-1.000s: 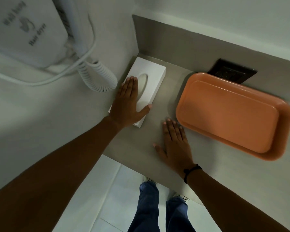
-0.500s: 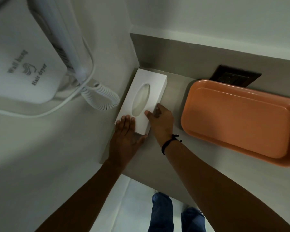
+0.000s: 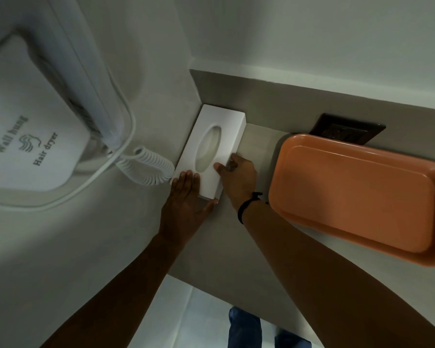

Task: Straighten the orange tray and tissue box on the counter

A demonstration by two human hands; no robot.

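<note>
- Left hand (image 3: 186, 202): fingers (image 3: 186, 178) extended and held together, laid flat on the top near end of the box (image 3: 211, 151); the thumb wraps round the near right corner. Grip is open, pressing rather than clenched.
- Right hand (image 3: 239, 182): thumb on the box top beside the oval slot (image 3: 207, 148); fingers curled against the right long side. The hand pinches that side edge. A black band (image 3: 246, 207) circles the wrist.
- Box: white, lying flat in the far left corner of the counter (image 3: 236, 259). Its far end meets the back wall; its left long side lies close to the side wall, the near end slightly angled out from it. Both hands bracket the near half.
- Tray (image 3: 357, 197): orange, on the counter to the right of the box, well apart from it and untouched. Its far edge sits near the back wall, partly covering a dark wall plate (image 3: 347, 130); its long axis runs skewed to the counter edge.
- Dryer (image 3: 35, 136): mounted on the side wall, its coiled cord (image 3: 148, 169) hanging just left of the box near end.
- Change from half a second ago: hand placement is the same; the left fingers sit slightly further onto the box top, and the box lies closer to the side wall.
</note>
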